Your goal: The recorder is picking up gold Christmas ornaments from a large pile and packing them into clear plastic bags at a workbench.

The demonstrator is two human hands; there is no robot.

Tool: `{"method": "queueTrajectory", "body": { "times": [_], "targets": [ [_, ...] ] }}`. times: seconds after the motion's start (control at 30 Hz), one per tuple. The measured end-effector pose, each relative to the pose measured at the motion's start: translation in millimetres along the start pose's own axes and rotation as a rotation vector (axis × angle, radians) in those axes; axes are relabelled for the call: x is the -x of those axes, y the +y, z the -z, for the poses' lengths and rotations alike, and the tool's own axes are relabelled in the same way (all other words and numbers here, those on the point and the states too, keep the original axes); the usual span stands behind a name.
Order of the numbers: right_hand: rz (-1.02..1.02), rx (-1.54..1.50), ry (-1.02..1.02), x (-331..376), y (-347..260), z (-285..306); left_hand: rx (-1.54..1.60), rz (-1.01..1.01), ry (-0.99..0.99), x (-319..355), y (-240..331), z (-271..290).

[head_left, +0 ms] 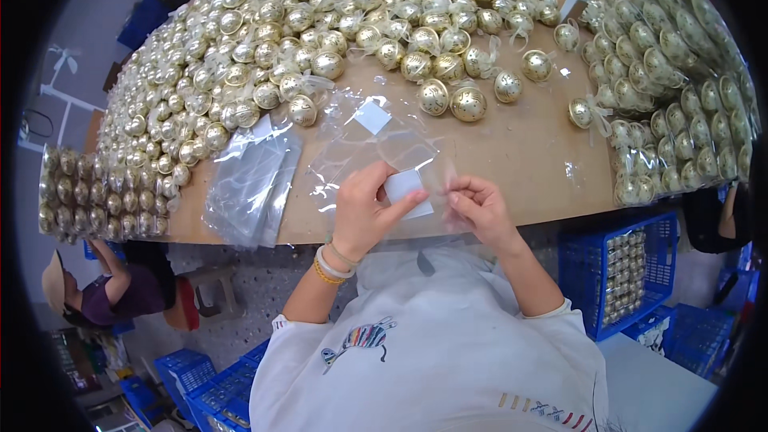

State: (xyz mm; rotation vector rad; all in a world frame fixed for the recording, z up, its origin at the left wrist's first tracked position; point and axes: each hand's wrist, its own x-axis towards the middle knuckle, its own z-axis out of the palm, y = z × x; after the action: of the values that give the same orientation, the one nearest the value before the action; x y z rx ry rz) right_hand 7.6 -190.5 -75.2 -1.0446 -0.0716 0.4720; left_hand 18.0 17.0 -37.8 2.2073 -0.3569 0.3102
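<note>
My left hand [362, 202] is closed on a small white square card [402, 185], the thumb pressed on its face. To its right, my right hand [482, 210] pinches a thin piece of clear plastic film [445, 192] between thumb and fingers. Whether film and card are joined cannot be made out. Just beyond my hands, a clear plastic bag [340, 162] lies flat, with another white square [373, 116] on it. A stack of clear bags [252, 188] rests left of my left hand, at the table's near edge.
Gold ball ornaments with pale ribbons [280, 40] heap over the far and left parts of the brown table [528, 168]. Clear packs of gold balls are stacked at the right [680, 140] and left [100, 200]. Blue crates [588, 292] stand below. Other people [120, 284] are nearby.
</note>
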Motion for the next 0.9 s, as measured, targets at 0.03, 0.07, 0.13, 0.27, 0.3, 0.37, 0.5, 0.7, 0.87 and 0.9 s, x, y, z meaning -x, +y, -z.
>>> {"method": "queueTrajectory", "body": {
  "times": [0.03,0.07,0.13,0.27,0.3,0.37,0.5,0.7,0.87,0.9],
  "targets": [
    [0.005,0.101,0.024,4,-7,-3,0.004,-0.003,-0.001,0,1,1],
    [0.010,0.202,0.047,6,-11,-3,-0.070,-0.038,0.001,1,0,4],
    [0.034,0.369,0.113,1,-5,5,-0.141,-0.076,0.001,0,5,4],
    [-0.133,0.055,0.195,0,0,8,-0.011,-0.033,-0.014,-13,12,-1],
    [-0.131,0.059,0.189,2,0,5,0.167,0.184,-0.029,-16,10,-3],
    [-0.326,-0.718,-0.184,5,3,-2,0.322,0.233,-0.104,-18,4,-12],
    [0.212,0.327,0.133,-8,28,24,0.382,0.211,-0.305,-23,4,-8],
    [0.282,0.916,0.462,-5,-11,-9,-0.133,0.067,-0.134,-25,10,-4],
    [0.896,1.334,0.481,-13,-4,13,-0.252,0.053,-0.068,-30,11,-19],
    [0.675,1.198,0.362,-11,-9,15,-0.335,-0.042,-0.023,-30,11,-20]
  ]
}}
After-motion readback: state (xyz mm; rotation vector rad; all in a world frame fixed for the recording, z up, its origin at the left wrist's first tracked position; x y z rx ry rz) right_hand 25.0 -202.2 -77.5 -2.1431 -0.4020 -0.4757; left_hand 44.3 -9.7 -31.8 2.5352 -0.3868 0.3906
